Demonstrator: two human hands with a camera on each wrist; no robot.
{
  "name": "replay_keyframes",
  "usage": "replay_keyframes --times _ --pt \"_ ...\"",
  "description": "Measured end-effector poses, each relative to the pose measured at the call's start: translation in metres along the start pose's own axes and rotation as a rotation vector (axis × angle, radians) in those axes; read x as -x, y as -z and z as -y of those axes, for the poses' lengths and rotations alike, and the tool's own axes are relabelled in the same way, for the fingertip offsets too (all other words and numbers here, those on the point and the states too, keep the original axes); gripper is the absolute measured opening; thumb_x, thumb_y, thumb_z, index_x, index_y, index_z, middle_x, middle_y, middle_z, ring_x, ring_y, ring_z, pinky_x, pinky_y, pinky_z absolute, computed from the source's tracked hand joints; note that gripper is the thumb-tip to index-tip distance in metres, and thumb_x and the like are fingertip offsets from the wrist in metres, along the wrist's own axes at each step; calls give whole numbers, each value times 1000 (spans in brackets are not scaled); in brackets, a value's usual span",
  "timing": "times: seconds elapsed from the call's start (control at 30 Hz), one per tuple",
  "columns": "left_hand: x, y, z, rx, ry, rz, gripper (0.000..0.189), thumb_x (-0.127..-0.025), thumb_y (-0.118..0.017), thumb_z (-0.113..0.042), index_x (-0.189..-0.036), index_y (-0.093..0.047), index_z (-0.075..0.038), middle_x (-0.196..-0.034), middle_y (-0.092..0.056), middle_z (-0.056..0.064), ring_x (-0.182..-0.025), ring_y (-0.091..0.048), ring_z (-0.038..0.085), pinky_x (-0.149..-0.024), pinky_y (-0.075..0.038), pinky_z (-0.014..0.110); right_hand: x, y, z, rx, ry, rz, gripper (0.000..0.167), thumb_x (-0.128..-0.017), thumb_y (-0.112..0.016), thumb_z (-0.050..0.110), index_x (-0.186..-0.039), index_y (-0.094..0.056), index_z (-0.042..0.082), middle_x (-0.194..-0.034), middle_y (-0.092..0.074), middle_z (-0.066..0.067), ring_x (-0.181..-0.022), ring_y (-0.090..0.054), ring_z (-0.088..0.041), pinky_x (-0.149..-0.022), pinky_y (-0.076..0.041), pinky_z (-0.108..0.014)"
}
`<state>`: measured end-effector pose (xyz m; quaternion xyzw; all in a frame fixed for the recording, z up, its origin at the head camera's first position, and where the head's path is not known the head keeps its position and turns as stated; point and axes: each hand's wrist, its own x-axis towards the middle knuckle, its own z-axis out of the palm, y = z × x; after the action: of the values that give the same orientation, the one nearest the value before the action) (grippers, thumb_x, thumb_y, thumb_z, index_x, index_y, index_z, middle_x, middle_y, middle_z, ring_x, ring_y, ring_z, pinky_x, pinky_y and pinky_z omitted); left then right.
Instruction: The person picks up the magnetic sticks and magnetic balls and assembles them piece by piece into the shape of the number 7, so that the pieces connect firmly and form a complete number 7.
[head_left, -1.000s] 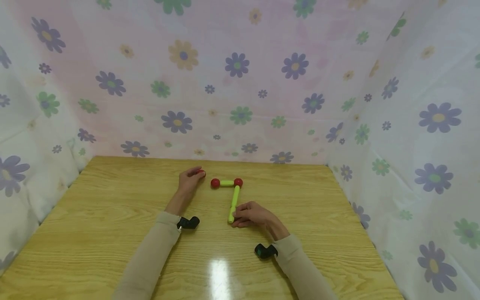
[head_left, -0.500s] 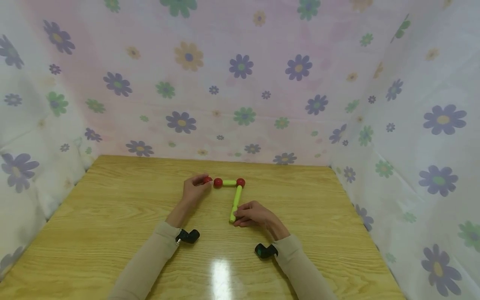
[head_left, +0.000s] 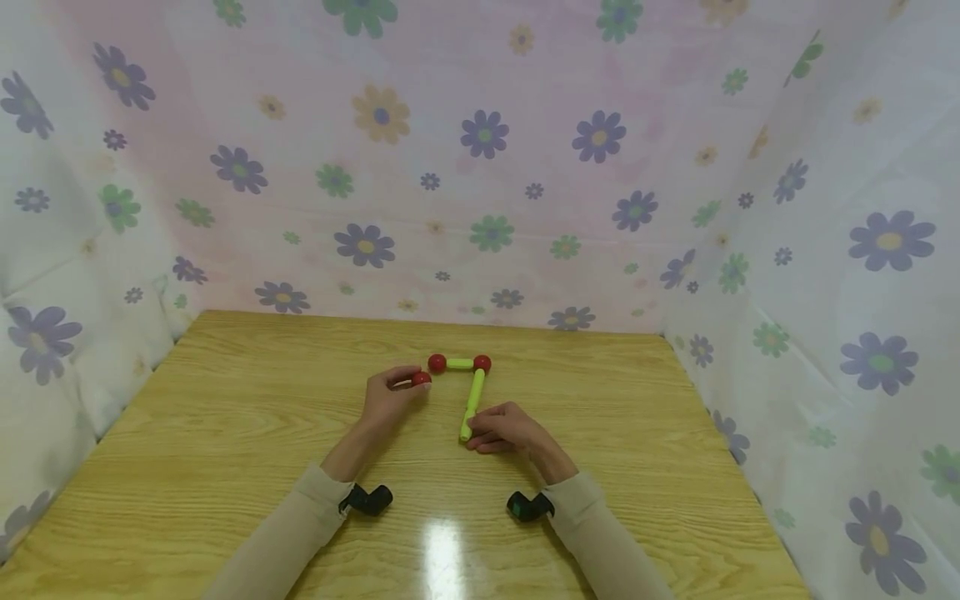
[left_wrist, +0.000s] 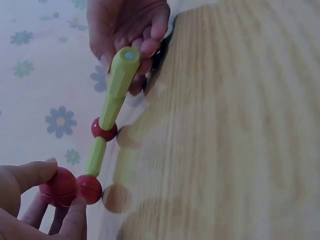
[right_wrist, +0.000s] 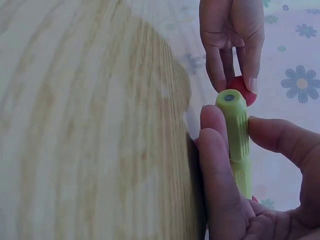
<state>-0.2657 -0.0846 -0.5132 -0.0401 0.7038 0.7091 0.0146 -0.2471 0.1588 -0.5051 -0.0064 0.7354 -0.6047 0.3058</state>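
Note:
My left hand [head_left: 388, 396] pinches a loose red ball [head_left: 422, 379] between thumb and fingers, left of a joined chain of sticks and balls. At the chain's left end is a second red ball [head_left: 437, 362]; a short yellow-green stick [head_left: 460, 364] links it to a corner ball [head_left: 482, 363]. From that corner, yellow-green sticks [head_left: 476, 392] joined end to end run toward me. My right hand [head_left: 513, 429] pinches their near end between thumb and fingers. A small silvery disc [right_wrist: 229, 98] shows in that end in the right wrist view.
The chain is over a wood-grain table [head_left: 637, 467]. Flower-printed cloth [head_left: 525, 158] stands at the back and both sides. Black wrist cameras [head_left: 371, 500] are strapped over the beige sleeves [head_left: 292, 521].
My left hand has carried the red ball right toward the chain, then back toward me, below the left-end ball. My right hand keeps its grip on the stick, nearly still.

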Motion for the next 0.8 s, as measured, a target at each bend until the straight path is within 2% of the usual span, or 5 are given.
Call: replay_keyframes --times 0.1,0.23,0.43,0.63,0.8 --pt "7 -3 1 -22 11 2 39 -88 -80 -9 -124 -70 1 -125 -67 21 -108 -67 26 -80 -56 20 -1 0 -1 5 15 8 39 -101 -64 23 -124 -64 -8 -91 -77 -8 -80 -74 -12 -73 -60 -24" --pt "15 -8 1 -42 41 -22 37 -89 -80 -15 -121 -70 0 -117 -68 16 -103 -65 20 -77 -53 17 -4 1 -3 -12 45 31 38 -102 -62 22 -125 -61 -9 -93 -76 -8 -82 -74 -13 -75 -60 -24" --pt "30 -10 0 7 54 -23 31 -94 -75 -18 -117 -69 2 -107 -72 12 -93 -67 12 -80 -54 21 -5 -2 -2 -49 95 24 35 -103 -59 20 -123 -62 -8 -93 -76 -9 -84 -74 -14 -75 -60 -24" --pt "42 -11 7 -11 37 68 35 -95 -73 -15 -125 -66 2 -119 -70 18 -104 -69 18 -83 -54 22 -7 -3 -4 -78 118 -4 32 -104 -59 23 -119 -62 -5 -93 -75 -8 -82 -74 -13 -75 -60 -24" --pt "51 -14 10 3 16 103 38 -95 -73 -10 -129 -64 2 -126 -68 21 -113 -68 24 -84 -54 21 -9 -2 -5 -85 135 -6 40 -105 -59 25 -127 -58 -8 -101 -74 -11 -87 -73 -13 -78 -60 -26"
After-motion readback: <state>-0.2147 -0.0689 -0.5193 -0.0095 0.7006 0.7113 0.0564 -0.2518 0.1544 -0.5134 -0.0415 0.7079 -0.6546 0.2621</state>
